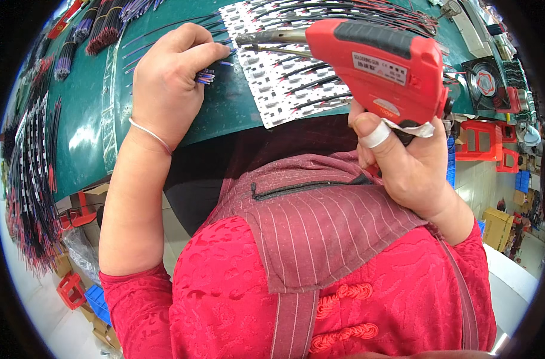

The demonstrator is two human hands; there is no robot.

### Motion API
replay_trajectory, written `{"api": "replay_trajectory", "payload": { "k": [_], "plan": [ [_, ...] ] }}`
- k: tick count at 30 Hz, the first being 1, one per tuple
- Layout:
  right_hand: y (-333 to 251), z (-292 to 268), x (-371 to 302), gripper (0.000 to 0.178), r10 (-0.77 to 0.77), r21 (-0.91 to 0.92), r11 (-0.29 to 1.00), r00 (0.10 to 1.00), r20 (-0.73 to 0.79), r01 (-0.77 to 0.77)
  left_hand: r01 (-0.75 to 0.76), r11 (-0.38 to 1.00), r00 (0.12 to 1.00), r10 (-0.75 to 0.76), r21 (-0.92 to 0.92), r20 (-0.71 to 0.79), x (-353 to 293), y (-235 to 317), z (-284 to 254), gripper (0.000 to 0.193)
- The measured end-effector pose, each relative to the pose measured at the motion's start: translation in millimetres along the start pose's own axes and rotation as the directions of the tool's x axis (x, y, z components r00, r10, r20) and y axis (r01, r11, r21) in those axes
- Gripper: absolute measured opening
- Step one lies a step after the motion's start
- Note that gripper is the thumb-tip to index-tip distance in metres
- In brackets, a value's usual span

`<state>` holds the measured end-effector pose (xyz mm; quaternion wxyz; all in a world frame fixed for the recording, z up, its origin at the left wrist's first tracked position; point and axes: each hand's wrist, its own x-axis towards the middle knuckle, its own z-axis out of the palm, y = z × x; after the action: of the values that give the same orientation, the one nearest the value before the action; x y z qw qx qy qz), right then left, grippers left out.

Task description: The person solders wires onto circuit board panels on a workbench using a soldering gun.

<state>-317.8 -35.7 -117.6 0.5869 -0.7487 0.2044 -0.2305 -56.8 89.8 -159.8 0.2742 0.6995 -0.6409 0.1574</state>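
The right hand is closed around the handle of a red soldering gun, gripping from below, with its thumb, which bears a band of white tape, pointing upward against the gun's underside. Its forearm is bent up from the lower right, close to the body. The left hand reaches forward from the lower left, a thin bangle at the wrist; its fingers are curled in, thumb and forefinger nearly together, with a small bunch of purple and blue wires held under them. The soldering gun has a black ribbed top, printed labels on its side, and a long darkened metal nozzle with a thinner curved tube below it, aimed left so that the tip lies over the left edge of a white circuit board panel, near the left fingertips. The panel, perforated and dotted with small parts, lies on the green counter, with black and red leads stretched across it. Farther out, tied wire bundles lie at the upper left, more wires hang over the left side, and a square black fan stands at the right.
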Motion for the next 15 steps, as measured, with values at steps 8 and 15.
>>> {"api": "replay_trajectory", "payload": {
  "k": [8, 15],
  "plan": [
    [-4.0, 5.3, 1.6, 0.019, -0.015, 0.026, 1.0, 1.0, -0.016, 0.016, 0.024, 0.996, 0.999, -0.021, -0.086, 0.039, 1.0, -4.5, -1.6, 0.033],
    [1.9, -1.4, -0.4, 0.02, 0.003, -0.046, 0.999, 0.999, 0.05, -0.001, 0.01, 0.996, 0.999, -0.007, -0.091, 0.038, 2.3, -3.7, -0.6, 0.033]
  ]
}}
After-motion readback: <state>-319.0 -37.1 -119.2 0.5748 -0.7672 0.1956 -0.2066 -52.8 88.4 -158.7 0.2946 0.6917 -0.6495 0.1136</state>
